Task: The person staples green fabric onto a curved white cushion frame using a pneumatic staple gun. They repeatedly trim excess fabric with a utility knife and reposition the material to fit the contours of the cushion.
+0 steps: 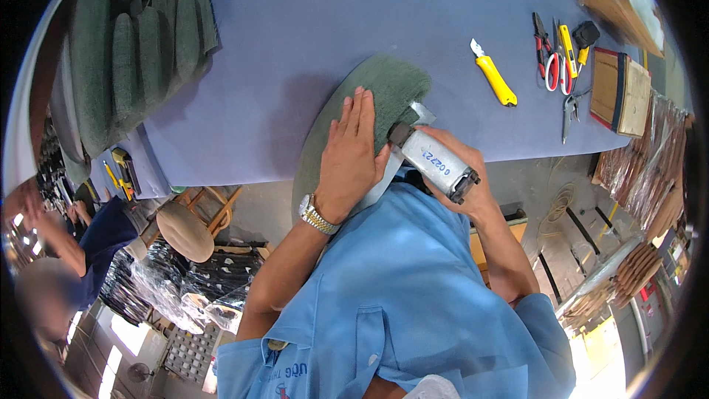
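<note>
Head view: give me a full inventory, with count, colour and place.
Table: 1, blue, top and centre
Pad: 1, green, table's near edge
Stapler-like tool: 1, silver and black, in right hand
Cutter: 1, yellow, right of pad
Pliers: 1, red-handled, upper right
Scissors: 1, red-and-white handles, beside pliers
Padded panels: several, green, upper left
Boxes: 2, brownish, table's right end
Wrapped stack: 1, brown, right
Chair: 1, beige and brown, left
Co-worker's sleeve: 1, dark blue, far left
Watch: 1, silver and gold, left wrist
Shirt: 1, light blue, lower centre
Left hand: 1, bare, flat on pad
Right hand: 1, bare, gripping tool
</note>
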Action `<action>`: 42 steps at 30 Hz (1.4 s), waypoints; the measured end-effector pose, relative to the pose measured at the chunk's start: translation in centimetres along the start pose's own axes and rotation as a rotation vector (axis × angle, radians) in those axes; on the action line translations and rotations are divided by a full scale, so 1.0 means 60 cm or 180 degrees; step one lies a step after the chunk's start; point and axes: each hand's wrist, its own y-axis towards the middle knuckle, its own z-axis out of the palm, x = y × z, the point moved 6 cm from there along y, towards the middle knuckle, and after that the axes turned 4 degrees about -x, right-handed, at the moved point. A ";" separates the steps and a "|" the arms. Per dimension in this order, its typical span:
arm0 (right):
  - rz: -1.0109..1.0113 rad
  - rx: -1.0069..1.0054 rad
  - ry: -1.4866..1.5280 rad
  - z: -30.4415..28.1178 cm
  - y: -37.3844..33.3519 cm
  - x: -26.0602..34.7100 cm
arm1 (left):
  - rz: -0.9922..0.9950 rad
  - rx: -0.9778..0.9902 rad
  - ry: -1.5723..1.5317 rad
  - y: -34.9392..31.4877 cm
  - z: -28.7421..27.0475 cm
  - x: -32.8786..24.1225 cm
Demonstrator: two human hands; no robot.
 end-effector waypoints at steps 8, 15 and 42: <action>-0.0261 -0.0164 -0.0087 0.001 -0.007 -0.001 | 0.0014 -0.0069 0.0000 -0.001 0.001 0.003; -0.0739 -0.0148 -0.0112 0.008 -0.018 -0.002 | 0.0043 -0.0085 -0.0052 -0.004 -0.003 0.004; -0.0102 0.0000 0.0149 0.024 -0.024 0.006 | -0.0090 -0.0201 0.0174 -0.002 0.016 -0.005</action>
